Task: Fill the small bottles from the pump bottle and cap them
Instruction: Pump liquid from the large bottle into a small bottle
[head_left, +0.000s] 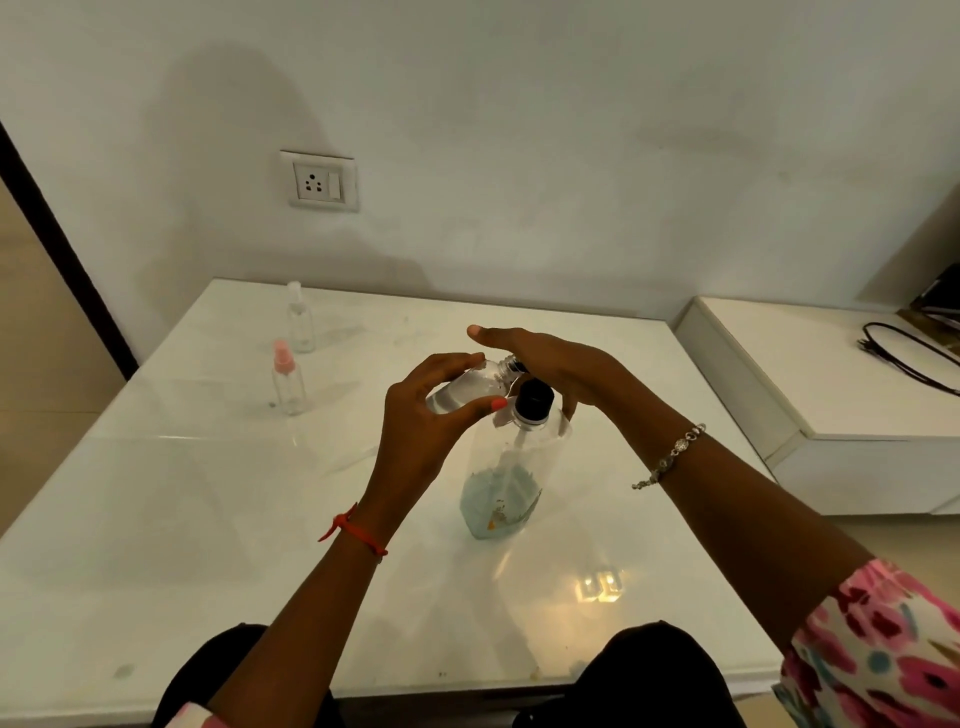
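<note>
Filling: holding a small bottle (465, 388) tilted under the pump, neck toward the spout, liquid already lying in its lower left end.
Left hand (434, 415): pinching the small bottle between thumb and curled fingers, gripping around its body.
Right hand (545, 364): lying flat over the pump head, fingers pressed together and stretched left, palm bearing down; pump head itself hiding beneath the palm.
Pump bottle (511, 478): standing upright near the table's middle, black collar (534, 400) showing just right of the small bottle's neck.
Key relation: small bottle's long axis running from lower left up to upper right, open neck meeting the spout under the right palm; whether the two are touching — not telling from here.
Nearer hand: right sitting on the pump, left carrying the bottle.
Waiting bottles: pink-capped spray bottle (287, 379) and clear-capped spray bottle (300, 319) standing far left on the table (208, 519), well apart from both hands.
Writing: pump bottle's label (498, 501) showing bluish and orange, nothing reading clearly; no brand telling.
</note>
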